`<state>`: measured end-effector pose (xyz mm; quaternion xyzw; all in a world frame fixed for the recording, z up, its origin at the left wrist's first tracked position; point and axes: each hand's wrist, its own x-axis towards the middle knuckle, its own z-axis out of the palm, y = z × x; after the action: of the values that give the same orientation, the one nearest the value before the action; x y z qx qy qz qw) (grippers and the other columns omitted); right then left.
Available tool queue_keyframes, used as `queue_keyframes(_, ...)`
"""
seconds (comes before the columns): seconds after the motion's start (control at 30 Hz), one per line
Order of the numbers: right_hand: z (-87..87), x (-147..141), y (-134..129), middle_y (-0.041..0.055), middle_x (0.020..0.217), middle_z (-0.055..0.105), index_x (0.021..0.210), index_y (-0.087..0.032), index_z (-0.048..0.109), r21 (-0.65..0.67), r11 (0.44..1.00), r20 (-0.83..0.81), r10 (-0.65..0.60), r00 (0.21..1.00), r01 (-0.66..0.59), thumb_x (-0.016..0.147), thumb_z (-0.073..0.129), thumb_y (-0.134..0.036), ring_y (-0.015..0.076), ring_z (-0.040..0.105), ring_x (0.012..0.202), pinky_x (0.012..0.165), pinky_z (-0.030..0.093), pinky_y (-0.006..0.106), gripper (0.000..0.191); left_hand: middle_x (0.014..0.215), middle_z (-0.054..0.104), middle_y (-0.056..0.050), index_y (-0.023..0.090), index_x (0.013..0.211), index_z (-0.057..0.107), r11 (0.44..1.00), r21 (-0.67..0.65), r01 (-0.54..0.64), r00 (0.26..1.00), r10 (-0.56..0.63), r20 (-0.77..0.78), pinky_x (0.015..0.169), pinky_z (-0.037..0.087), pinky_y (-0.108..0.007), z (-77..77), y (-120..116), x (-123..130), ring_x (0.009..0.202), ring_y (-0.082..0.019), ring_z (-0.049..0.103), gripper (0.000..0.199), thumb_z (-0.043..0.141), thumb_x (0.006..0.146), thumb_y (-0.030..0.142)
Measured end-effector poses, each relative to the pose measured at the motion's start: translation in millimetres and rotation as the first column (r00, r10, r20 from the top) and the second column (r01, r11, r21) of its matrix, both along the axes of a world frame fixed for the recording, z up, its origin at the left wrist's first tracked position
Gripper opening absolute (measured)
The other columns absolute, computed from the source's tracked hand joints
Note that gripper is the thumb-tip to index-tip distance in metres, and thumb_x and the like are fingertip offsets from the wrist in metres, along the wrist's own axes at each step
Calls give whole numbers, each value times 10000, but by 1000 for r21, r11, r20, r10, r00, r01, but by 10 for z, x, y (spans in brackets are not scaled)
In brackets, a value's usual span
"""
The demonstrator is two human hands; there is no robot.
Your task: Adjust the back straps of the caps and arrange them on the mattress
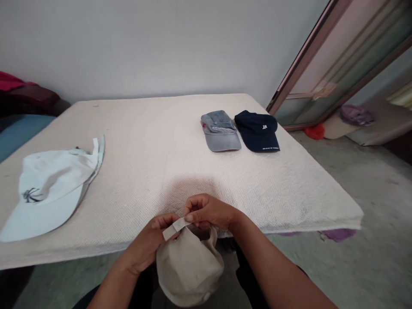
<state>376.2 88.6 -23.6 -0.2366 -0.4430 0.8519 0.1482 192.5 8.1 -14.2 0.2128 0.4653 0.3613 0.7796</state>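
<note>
A beige baseball cap (189, 266) hangs in front of me at the near edge of the table, its back strap (175, 228) turned up toward the far side. My left hand (151, 236) grips the cap by the left end of that strap, fingers partly behind it. Pinched between thumb and fingers of my right hand (210, 211) is the strap's other end. The brim of this cap is not visible. On the left lies a white cap (53, 180) with a dark spider-like print and its strap sticking up.
A grey cap (220, 131) and a navy cap (257, 131) sit side by side toward the back right of the cloth-covered table (144, 128). Behind it stands a pale wall (161, 47). Dark red and blue items (25, 107) are at the far left.
</note>
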Motion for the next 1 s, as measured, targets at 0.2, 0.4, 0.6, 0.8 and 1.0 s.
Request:
queue_keyframes(0.2,-13,-21,-26,-55,562,518,869,-140,582,-60,998,-70,18,997,-22,707,682,-190,18,385,418,374,271,133,197,679,631,-24,138,862,681,1000,-3,31,999,-31,-23,534,378,-184,6,7,19,547,-74,525,192,714,678,181)
queue_keyframes(0.4,-15,-21,-23,-49,565,533,861,-137,583,-62,998,-54,5,999,-8,696,695,-193,24,404,424,377,283,135,207,595,585,7,145,821,690,1000,-23,12,999,-13,-30,490,335,-184,7,-3,3,492,-62,468,157,713,669,179)
queue_keyframes(0.6,-9,-56,-41,-59,531,533,871,-142,562,-140,988,-176,47,983,-72,694,694,-204,22,347,372,356,244,153,229,571,606,3,146,748,692,999,-30,-40,999,40,-3,485,347,-179,-11,-20,-15,483,-63,481,123,732,644,197)
queue_keyframes(0.8,-22,-114,-89,-62,542,538,884,-148,554,-179,980,-216,49,975,-89,697,691,-203,14,317,372,365,232,153,238,570,612,-5,136,712,695,1000,17,-20,999,19,36,517,374,-191,22,-20,14,513,-80,516,101,736,641,195)
queue_keyframes(1.0,-19,-119,-86,-62,556,503,856,-142,574,-71,996,-55,46,997,-50,688,700,-222,19,366,420,377,256,140,224,657,646,-37,131,813,701,999,41,36,999,-34,-27,536,385,-200,8,-26,18,548,-95,531,181,725,664,232)
